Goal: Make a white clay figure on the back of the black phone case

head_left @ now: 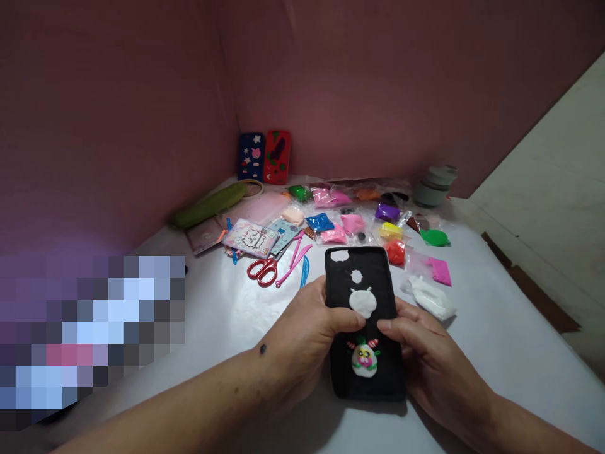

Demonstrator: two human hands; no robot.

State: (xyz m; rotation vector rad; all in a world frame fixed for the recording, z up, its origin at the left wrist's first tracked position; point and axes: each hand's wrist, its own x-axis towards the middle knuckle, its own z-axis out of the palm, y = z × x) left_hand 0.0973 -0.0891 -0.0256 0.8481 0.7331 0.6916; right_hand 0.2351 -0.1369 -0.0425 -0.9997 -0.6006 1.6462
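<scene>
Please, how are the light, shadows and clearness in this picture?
In the head view, the pink wall is dim and the white table cover brighter; a soft shadow lies below the black phone case; the blue packet shows glints; a coarse mosaic hides what is at lower left.

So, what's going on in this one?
A person's left hand and right hand hold a black phone case from either side, thumbs on its face. It bears a plain white horned shape and, nearer the person, a white figure with coloured details. Red-handled scissors and colourful packets lie beyond on the white surface.
</scene>
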